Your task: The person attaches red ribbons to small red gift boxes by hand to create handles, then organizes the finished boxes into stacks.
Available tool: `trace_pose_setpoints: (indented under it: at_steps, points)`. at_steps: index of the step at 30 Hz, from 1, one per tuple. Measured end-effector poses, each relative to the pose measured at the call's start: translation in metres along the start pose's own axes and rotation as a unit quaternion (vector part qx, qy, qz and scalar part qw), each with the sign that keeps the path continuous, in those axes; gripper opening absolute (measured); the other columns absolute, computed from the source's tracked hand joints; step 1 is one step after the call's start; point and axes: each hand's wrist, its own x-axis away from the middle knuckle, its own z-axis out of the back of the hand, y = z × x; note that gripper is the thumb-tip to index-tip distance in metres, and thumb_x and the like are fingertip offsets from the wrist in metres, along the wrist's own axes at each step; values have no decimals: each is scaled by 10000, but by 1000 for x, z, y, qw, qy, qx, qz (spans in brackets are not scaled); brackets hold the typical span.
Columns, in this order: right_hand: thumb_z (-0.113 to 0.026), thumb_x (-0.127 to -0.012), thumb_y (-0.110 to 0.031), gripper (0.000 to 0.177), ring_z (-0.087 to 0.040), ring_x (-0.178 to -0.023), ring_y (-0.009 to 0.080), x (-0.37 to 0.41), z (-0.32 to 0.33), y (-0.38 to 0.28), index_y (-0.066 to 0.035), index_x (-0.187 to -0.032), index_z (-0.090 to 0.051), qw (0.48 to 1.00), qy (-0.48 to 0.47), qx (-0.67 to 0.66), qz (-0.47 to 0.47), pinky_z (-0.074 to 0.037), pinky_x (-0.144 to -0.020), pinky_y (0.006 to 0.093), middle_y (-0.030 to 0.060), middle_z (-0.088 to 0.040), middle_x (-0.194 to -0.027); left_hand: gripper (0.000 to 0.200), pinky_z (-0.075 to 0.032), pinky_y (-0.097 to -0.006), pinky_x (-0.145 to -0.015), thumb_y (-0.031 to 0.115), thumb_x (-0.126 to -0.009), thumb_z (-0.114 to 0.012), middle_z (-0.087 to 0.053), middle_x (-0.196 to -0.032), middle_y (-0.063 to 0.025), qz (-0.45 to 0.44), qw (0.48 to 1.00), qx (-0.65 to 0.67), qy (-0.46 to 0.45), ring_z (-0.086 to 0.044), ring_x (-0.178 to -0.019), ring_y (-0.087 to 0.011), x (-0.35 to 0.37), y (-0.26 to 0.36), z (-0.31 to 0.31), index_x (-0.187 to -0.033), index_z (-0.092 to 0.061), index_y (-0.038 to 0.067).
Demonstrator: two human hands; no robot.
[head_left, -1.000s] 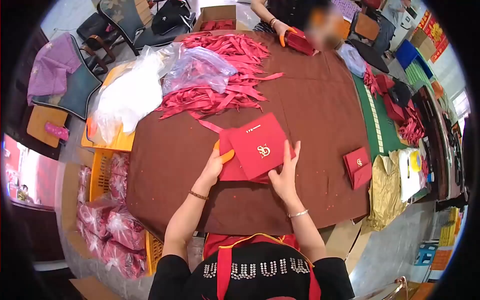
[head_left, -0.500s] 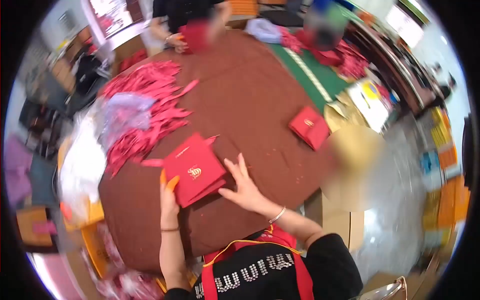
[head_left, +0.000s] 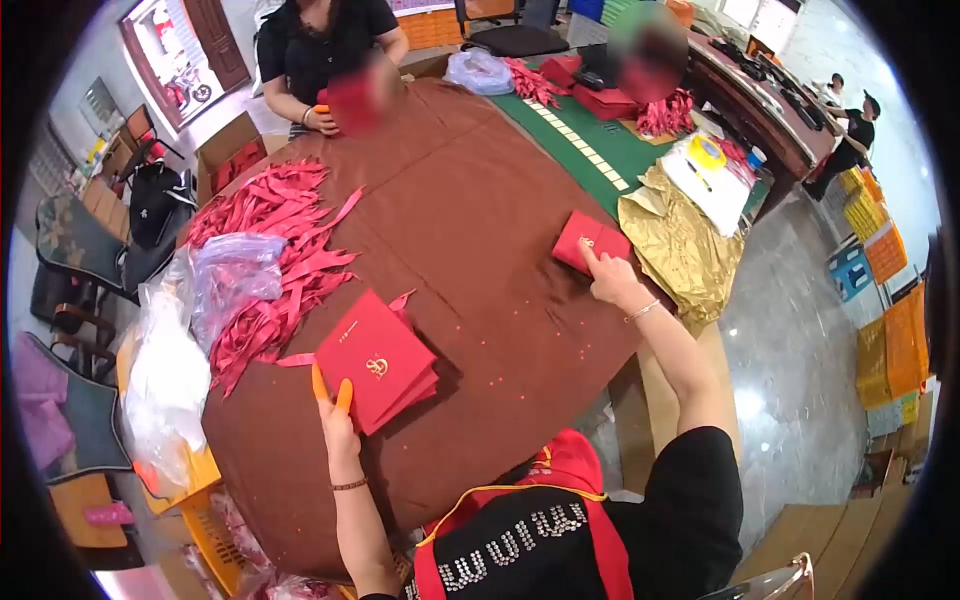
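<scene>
A red folder with a gold logo (head_left: 378, 358) lies on top of other red sheets on the brown tablecloth (head_left: 480, 230). My left hand (head_left: 336, 415), with orange fingertip covers, rests at the folder's left edge and touches it. Far to the right, my right hand (head_left: 610, 284) stretches out and its fingers press on a small stack of red folders (head_left: 588, 241) near the table's right edge.
A heap of red ribbons (head_left: 275, 235) and clear plastic bags (head_left: 185, 330) lie at the left. Gold foil (head_left: 680, 245) hangs off the right edge. A person in black (head_left: 325, 50) sits across holding a red piece. A green mat (head_left: 590, 140) carries more red items.
My right hand has left the near folder and reached right to the small red stack. The view has swung to the right. My left hand stays at the folder's left edge.
</scene>
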Motion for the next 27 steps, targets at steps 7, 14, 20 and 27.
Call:
trace_pose_setpoints:
  at_steps: [7,14,20,27]
  points:
    - [-541,-893,-162,463,-612,-953,244,-10,80,-35,-80,-1318,-374,712,-37,-701,-34,-551,-698,354,140,-597,-1075,606,-365,-317,-984,3,-901,-491,-414,-1343,-99,-17,1000,-8,-5,-440,-1181,-177,-4,-7,6,-1431,-216,105]
    - [-532,-916,-146,555,-619,-948,163,0,61,-185,-131,-1403,-267,470,-233,-850,56,-578,-642,278,68,-543,-1198,641,-350,-332,-1009,41,-881,-541,-374,-1374,-112,-38,998,-55,14,-407,-1224,-196,-9,-14,10,-1429,-210,73]
    - [-514,-925,-149,472,-612,-906,116,4,52,-223,-106,-1366,-350,532,-214,-818,41,-551,-608,243,45,-572,-1145,629,-405,-303,-959,12,-889,-513,-448,-1320,-108,3,996,-72,61,-485,-1152,-187,-1,1,-4,-1436,-212,93]
    - [-525,-930,-156,240,-578,-884,73,-27,76,-191,-41,-1140,-533,577,-153,-795,109,-484,-769,226,27,-613,-999,623,-478,-294,-858,-19,-897,-473,-510,-1231,-125,-11,997,-49,66,-562,-1020,-159,-5,-13,5,-1439,-195,110]
